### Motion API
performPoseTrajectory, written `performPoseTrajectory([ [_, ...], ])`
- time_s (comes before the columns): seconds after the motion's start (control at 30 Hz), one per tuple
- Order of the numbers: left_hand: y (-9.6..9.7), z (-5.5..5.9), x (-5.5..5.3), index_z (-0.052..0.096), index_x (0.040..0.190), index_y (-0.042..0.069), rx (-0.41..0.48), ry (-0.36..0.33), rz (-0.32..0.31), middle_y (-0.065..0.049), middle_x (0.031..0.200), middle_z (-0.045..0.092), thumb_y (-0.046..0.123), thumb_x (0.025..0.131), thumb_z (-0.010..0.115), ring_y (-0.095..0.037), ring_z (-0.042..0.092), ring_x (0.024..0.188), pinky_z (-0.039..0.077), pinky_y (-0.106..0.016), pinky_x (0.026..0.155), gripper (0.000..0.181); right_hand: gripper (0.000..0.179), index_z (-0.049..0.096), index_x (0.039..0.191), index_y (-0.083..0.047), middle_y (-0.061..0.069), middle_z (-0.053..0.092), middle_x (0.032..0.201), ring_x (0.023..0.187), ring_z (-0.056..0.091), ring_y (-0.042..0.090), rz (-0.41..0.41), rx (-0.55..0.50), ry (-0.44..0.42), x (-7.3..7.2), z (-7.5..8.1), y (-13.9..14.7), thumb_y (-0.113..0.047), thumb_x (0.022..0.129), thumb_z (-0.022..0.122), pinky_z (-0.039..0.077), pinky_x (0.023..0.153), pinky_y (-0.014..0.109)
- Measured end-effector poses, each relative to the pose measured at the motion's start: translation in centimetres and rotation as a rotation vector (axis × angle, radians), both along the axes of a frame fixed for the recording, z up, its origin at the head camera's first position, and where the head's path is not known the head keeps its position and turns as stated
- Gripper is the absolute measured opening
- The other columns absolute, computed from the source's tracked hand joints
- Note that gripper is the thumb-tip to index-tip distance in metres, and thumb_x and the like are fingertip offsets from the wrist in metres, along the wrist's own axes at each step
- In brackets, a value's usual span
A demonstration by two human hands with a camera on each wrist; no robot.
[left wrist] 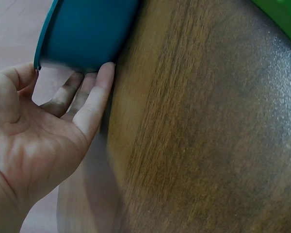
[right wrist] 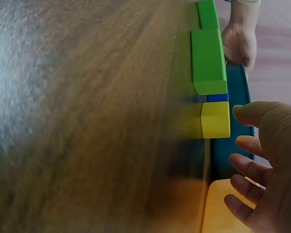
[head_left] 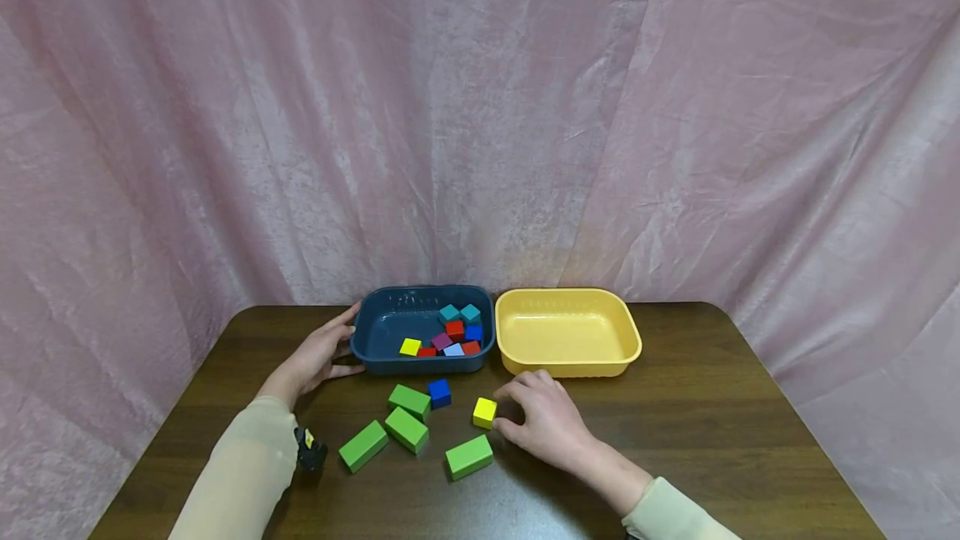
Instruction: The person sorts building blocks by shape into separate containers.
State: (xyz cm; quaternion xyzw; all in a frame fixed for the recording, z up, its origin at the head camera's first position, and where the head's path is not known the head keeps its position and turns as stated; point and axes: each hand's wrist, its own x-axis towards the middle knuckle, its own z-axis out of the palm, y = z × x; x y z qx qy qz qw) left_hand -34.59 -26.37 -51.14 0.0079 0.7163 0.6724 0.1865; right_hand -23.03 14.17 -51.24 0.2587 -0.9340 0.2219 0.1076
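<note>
My left hand [head_left: 318,354] is at the left end of the dark blue bin [head_left: 420,365], its fingertips against the wall and rim; in the left wrist view the fingers [left wrist: 94,102] reach up to the bin's side. On the table in front of the bins sits a yellow cube [head_left: 484,413]. My right hand [head_left: 546,417] is just right of that cube, thumb and forefinger spread apart near it. In the right wrist view a small gap shows between the thumb and the yellow cube [right wrist: 216,120]. Nothing is in the right hand.
The blue bin holds several small cubes, among them red cubes [head_left: 454,330] and teal cubes [head_left: 470,314]. Beside it stands a yellow bin [head_left: 570,368]. Several green blocks [head_left: 469,457] and a blue cube [head_left: 439,393] lie in front. A pink curtain [head_left: 480,123] hangs behind the table.
</note>
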Motion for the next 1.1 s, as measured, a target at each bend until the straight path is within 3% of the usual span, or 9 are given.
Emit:
performPoseTrajectory([
  [0.27,0.0,-0.1,0.0,0.012,0.165,0.038,0.006,0.001,-0.001,-0.012,0.170,0.015,0.023,0.112,0.035,-0.041,0.039,0.142,0.051,-0.057,0.098,0.060,0.034,0.075,0.109,-0.019,-0.006,0.066,0.107,0.099,0.053,0.017,-0.030,0.030,0.011,-0.2,-0.9,-0.3,-0.041,0.083,0.082,0.046,0.084,0.040],
  [1.1,0.1,0.1,0.1,0.013,0.165,0.038,-0.004,-0.008,0.014,-0.011,0.170,0.013,0.023,0.111,0.035,-0.041,0.039,0.142,0.051,-0.057,0.098,0.060,0.032,0.073,0.100,-0.021,-0.007,0.065,0.103,0.095,0.052,0.017,-0.070,0.039,0.018,-0.4,-1.5,-1.1,-0.044,0.080,0.084,0.046,0.080,0.038],
])
